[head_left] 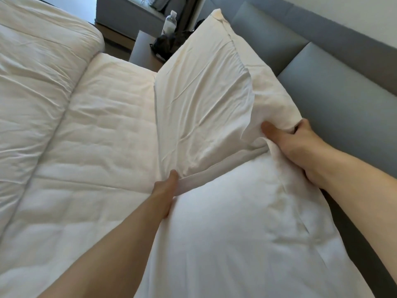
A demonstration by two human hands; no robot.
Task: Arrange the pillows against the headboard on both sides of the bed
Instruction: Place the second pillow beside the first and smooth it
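Head view of a bed [90,130] with a grey padded headboard [335,87] running along the right. The far pillow [206,100] leans with its upper edge against the headboard and its lower edge on the mattress. The near pillow [247,233] lies just below it, beside the headboard, its top edge touching the far pillow's lower edge. The right hand [300,151] grasps the far pillow's near upper corner, thumb in front and fingers curled behind the bunched cloth. The left hand [166,190] rests at the far pillow's lower near corner, between the two pillows and the mattress; its fingers are tucked under the cloth, so whether they grip it cannot be told. A folded duvet [36,67] lies at left. Beyond the bed, a water bottle [170,22] stands on a nightstand [141,48] beside a dark bag [165,43].
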